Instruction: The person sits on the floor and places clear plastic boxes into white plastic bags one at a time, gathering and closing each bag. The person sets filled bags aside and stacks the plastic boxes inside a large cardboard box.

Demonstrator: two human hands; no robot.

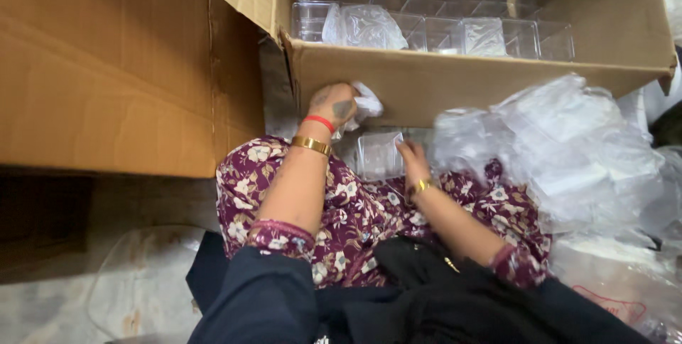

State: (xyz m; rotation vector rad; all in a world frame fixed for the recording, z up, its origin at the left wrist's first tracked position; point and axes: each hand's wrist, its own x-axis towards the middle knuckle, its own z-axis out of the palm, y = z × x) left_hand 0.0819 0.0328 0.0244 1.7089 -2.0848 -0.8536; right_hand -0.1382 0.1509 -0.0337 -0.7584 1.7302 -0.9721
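Note:
My left hand is closed around a crumpled piece of white plastic wrap, held against the front wall of an open cardboard box. My right hand rests its fingers on the edge of a small clear plastic box lying on my lap. Both wrists wear gold bangles; the left also has a red band. My lap is covered by maroon floral cloth.
The open cardboard box holds several clear plastic boxes in rows and a crumpled bag. A heap of clear plastic wrappers lies to my right. A large closed carton stands to my left. A clear lid lies on the floor.

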